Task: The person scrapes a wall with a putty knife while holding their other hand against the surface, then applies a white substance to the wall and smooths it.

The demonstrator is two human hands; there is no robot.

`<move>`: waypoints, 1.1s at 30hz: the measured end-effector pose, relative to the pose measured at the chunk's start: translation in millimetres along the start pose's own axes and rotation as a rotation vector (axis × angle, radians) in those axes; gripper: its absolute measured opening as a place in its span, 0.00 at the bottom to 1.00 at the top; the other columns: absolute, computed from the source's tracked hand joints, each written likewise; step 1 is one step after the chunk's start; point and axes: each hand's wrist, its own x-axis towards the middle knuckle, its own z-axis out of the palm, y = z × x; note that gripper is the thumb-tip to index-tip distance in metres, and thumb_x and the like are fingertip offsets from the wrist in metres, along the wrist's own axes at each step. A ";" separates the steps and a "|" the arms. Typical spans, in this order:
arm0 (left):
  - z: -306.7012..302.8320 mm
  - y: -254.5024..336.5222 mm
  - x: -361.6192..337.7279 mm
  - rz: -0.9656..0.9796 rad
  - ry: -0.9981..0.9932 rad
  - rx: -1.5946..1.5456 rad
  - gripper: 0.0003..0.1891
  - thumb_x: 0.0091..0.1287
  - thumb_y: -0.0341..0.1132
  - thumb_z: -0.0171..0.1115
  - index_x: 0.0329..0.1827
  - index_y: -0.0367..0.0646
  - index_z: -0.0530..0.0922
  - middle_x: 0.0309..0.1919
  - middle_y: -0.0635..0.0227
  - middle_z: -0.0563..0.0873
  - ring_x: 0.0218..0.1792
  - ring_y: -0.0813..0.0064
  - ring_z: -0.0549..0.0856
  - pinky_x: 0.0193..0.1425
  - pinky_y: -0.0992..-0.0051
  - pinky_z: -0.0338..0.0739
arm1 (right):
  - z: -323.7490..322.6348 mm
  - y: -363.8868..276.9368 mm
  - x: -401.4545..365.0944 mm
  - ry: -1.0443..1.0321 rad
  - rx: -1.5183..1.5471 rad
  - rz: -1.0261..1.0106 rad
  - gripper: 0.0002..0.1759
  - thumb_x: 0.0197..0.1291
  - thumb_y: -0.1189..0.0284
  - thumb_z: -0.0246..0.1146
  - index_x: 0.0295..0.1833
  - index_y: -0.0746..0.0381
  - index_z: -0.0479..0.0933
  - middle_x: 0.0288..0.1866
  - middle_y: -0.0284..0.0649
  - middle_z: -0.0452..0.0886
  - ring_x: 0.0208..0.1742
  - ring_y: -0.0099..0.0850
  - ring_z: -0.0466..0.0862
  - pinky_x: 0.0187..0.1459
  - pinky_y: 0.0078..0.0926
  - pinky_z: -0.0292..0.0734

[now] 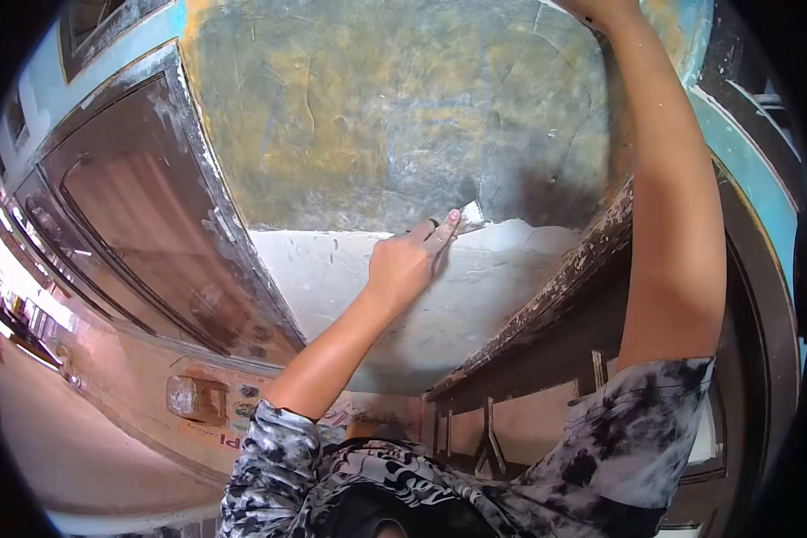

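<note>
My left hand [405, 267] is closed round a putty knife [472, 216], one finger stretched along its blade. The blade lies against the wall [332, 117], at the ragged edge where smooth white putty [332, 273] meets the rough olive-grey surface. Putty is smeared on the fingers of this hand. High at the top edge, my right hand [605, 9] is mostly cut off beside the upper wall. Its fingers lie outside the view, so what it holds or touches is hidden.
A brown panelled door [134, 197] stands to the left in a worn frame. Along the wall's right side runs a chipped wooden edge [547, 300]. Below left, a clear plastic container [188, 397] lies on printed cardboard [233, 439]. Turquoise trim [744, 152] borders the right.
</note>
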 end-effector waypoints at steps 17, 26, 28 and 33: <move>0.2 17.6 15.2 -0.017 -0.068 -0.024 0.32 0.68 0.35 0.67 0.77 0.66 0.76 0.38 0.69 0.84 0.25 0.59 0.86 0.24 0.60 0.78 | 1.6 -3.4 1.4 0.021 0.020 0.019 0.35 0.65 0.47 0.65 0.72 0.54 0.79 0.82 0.42 0.70 0.85 0.45 0.62 0.81 0.58 0.52; 4.6 22.1 18.6 0.002 -0.044 -0.021 0.33 0.66 0.36 0.69 0.77 0.64 0.76 0.37 0.69 0.84 0.24 0.59 0.85 0.23 0.60 0.79 | -0.6 -6.1 2.4 0.003 0.020 0.027 0.35 0.64 0.48 0.66 0.71 0.55 0.79 0.82 0.43 0.70 0.85 0.45 0.63 0.81 0.57 0.52; 5.0 24.6 21.3 0.010 -0.066 -0.027 0.35 0.65 0.36 0.68 0.78 0.64 0.74 0.37 0.69 0.84 0.24 0.59 0.85 0.23 0.60 0.79 | -1.3 -6.6 3.3 0.001 0.017 0.027 0.35 0.64 0.48 0.66 0.71 0.55 0.79 0.82 0.43 0.70 0.85 0.45 0.63 0.81 0.57 0.52; 15.6 33.5 28.2 0.013 -0.086 -0.041 0.34 0.66 0.36 0.66 0.79 0.63 0.74 0.36 0.67 0.83 0.26 0.59 0.86 0.26 0.58 0.81 | -1.6 -6.2 1.4 0.003 0.026 0.028 0.35 0.64 0.48 0.66 0.71 0.56 0.79 0.82 0.43 0.70 0.85 0.45 0.63 0.82 0.56 0.52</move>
